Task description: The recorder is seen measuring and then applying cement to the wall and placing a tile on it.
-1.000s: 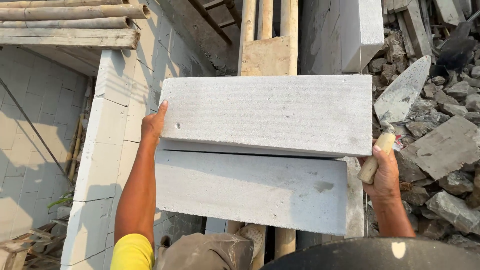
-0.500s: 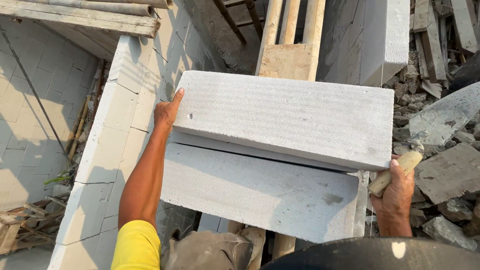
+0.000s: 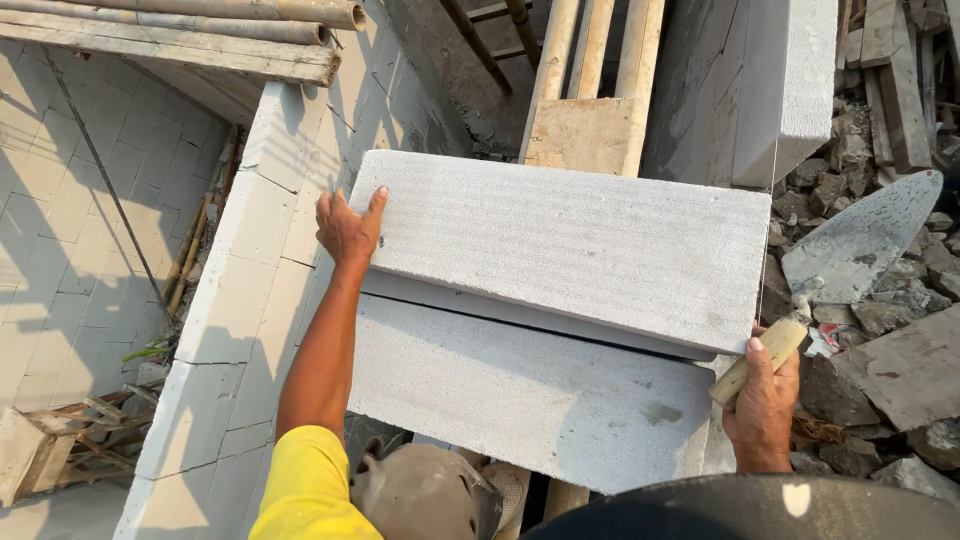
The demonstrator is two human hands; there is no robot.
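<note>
My left hand (image 3: 348,228) presses flat and open on the left end of the upper grey block (image 3: 575,243), which lies across the lower block (image 3: 520,395), while my right hand (image 3: 762,405) grips a trowel (image 3: 850,250) at the block's right corner.

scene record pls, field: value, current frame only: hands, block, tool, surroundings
left hand: left hand flat on the left end of the upper grey block
right hand: right hand at the block's lower right corner, gripping the wooden handle of a trowel
trowel: blade points up and right, over the rubble
upper block: lies over a second grey block, skewed to it
left side: white block wall, seen from above
top: wooden planks and poles
sleeve: yellow, left arm
</note>
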